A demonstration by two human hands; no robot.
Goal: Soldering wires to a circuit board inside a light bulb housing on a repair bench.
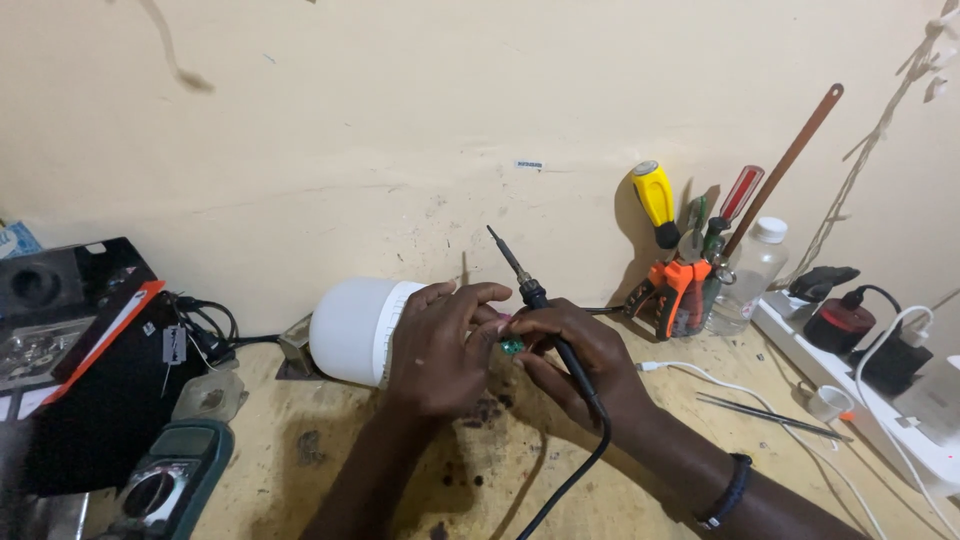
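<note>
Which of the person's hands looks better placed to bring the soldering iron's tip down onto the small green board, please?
Probably the right hand: it already grips the soldering iron, tip pointing up, beside the small green board. The left hand is busy at the board, in front of the white bulb.

left hand, green board, right hand, soldering iron

The bulb lies on the bench against the wall, multimeter front left, bottle right.
</note>
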